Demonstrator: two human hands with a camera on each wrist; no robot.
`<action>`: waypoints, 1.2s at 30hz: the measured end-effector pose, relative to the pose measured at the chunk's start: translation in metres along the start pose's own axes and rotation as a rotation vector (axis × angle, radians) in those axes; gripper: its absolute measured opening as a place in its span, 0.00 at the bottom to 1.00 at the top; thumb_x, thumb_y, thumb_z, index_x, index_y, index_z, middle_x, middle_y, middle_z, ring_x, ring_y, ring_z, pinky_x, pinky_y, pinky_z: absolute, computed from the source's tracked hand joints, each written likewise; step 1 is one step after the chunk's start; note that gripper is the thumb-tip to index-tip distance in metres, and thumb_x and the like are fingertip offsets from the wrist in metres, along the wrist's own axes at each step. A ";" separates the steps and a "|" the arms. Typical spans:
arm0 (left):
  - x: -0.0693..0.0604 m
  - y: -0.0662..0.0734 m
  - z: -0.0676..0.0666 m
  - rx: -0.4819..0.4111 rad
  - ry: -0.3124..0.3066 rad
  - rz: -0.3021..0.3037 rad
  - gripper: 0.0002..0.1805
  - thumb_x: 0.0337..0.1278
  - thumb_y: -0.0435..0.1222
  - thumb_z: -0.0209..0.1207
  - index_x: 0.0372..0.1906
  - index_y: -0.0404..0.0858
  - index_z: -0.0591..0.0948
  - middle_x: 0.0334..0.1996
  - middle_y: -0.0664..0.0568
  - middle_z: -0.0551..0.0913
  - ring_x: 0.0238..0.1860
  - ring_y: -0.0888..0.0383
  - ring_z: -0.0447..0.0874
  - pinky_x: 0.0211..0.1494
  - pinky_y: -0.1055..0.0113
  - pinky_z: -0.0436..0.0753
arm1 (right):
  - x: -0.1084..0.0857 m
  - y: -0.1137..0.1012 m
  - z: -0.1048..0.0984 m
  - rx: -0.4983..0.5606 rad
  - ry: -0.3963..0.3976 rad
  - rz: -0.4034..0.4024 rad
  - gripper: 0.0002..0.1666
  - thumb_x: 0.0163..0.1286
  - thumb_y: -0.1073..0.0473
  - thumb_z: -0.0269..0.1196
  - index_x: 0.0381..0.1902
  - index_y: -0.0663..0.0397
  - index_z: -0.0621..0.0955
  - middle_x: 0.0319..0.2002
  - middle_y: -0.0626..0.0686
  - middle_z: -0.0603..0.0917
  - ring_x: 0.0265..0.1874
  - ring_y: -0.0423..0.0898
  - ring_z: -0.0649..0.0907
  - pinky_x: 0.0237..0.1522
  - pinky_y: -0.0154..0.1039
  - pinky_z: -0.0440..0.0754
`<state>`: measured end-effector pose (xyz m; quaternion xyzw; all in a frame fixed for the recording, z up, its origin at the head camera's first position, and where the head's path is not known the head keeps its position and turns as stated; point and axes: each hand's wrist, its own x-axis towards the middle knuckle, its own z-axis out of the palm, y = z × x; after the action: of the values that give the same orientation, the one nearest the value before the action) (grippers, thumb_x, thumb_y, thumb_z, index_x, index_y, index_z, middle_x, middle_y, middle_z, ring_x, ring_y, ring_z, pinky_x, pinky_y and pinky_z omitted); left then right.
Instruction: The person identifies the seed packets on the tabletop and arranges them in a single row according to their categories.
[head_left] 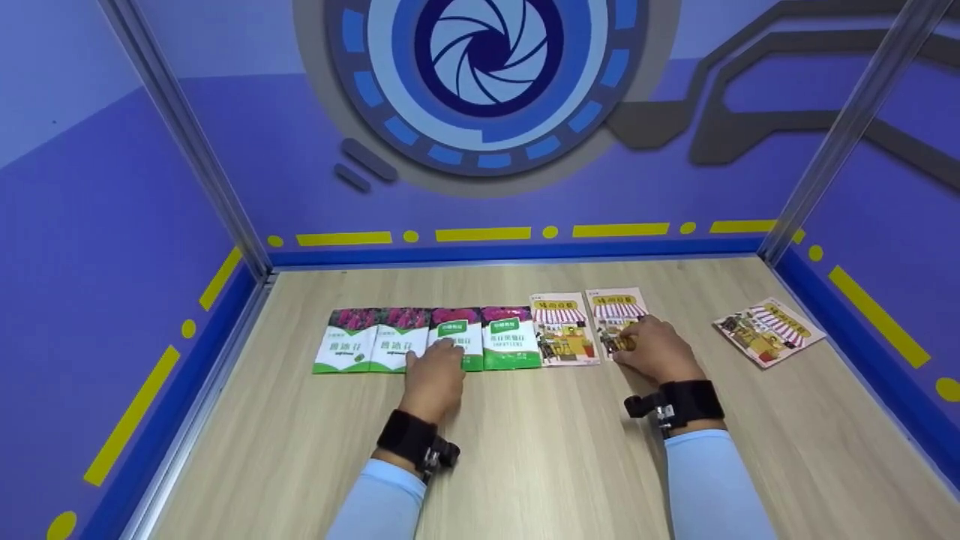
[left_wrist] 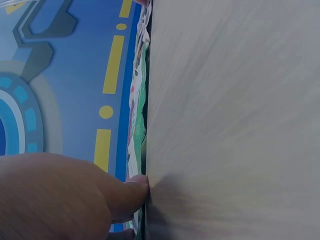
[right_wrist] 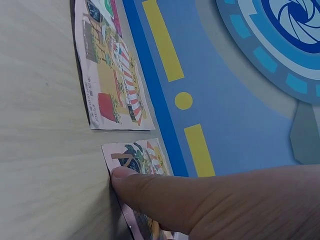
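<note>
Flat packets lie in a row on the table. White-and-green flower seed packets [head_left: 511, 341] with magenta blooms form the left part. A pink packet [head_left: 564, 330] with a striped awning drawing comes after them. My left hand [head_left: 436, 381] rests on the lower part of the flower packets, fingers extended; in the left wrist view its thumb [left_wrist: 135, 187] touches their near edge. My right hand [head_left: 664, 352] holds a second pink packet [head_left: 615, 304] at its lower right; in the right wrist view the thumb [right_wrist: 145, 187] lies at its near edge. A narrow gap parts the two pink packets.
Another pink packet [head_left: 772, 330] lies tilted at the right of the table [head_left: 555, 450], apart from the row. A blue printed panel [head_left: 480, 210] rises behind, with side panels left and right. Each wrist wears a black strap with a small camera.
</note>
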<state>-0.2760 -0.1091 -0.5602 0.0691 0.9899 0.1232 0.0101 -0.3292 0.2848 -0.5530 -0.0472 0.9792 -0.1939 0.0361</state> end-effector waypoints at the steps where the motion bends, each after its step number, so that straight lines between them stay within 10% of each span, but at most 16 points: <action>1: 0.000 0.000 0.000 0.000 0.000 0.001 0.22 0.81 0.36 0.66 0.73 0.37 0.86 0.80 0.43 0.81 0.82 0.42 0.78 0.82 0.23 0.70 | 0.000 0.000 0.000 0.003 -0.001 0.000 0.30 0.72 0.51 0.80 0.65 0.63 0.90 0.61 0.71 0.85 0.55 0.65 0.84 0.58 0.66 0.85; 36: -0.002 -0.001 0.001 -0.008 0.020 0.027 0.23 0.81 0.36 0.66 0.73 0.38 0.85 0.80 0.42 0.81 0.81 0.42 0.79 0.81 0.22 0.70 | -0.001 -0.003 -0.001 0.011 0.013 -0.060 0.29 0.71 0.48 0.81 0.62 0.59 0.91 0.62 0.70 0.86 0.61 0.73 0.85 0.60 0.77 0.85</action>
<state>-0.2739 -0.1106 -0.5614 0.0814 0.9885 0.1278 -0.0011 -0.3279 0.2825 -0.5503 -0.0750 0.9766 -0.2003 0.0242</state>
